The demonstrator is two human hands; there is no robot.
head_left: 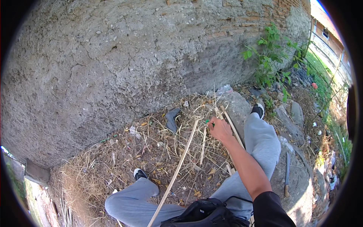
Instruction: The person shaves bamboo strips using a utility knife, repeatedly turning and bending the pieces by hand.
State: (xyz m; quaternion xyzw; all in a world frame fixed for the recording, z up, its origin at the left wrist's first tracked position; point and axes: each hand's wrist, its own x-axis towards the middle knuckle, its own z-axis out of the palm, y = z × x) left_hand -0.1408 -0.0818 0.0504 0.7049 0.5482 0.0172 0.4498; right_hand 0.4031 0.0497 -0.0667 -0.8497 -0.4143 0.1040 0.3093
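My right hand (pixel 220 129) reaches forward above the ground between my legs, its fingers closed around a small green thing (pixel 207 121). Only a bit of the green shows, so its kind is unclear. Just left of those fingers is the tip of a long pale bamboo strip (pixel 177 168), which slants back over my left thigh to the lower edge. A shorter strip (pixel 203 146) lies on the ground below the hand. Beyond and right of the hand, more split bamboo strips (pixel 231 125) run under my forearm. My left hand is out of view.
A rough plastered wall (pixel 124 56) rises ahead. Thin bamboo shavings (pixel 181 147) litter the soil, with a dark grey scrap (pixel 172 120) among them. On a stone slab (pixel 298 185) at right lies a long knife (pixel 287 176). A black bag (pixel 204 215) rests on my lap. Leafy plants (pixel 270 56) grow by the wall.
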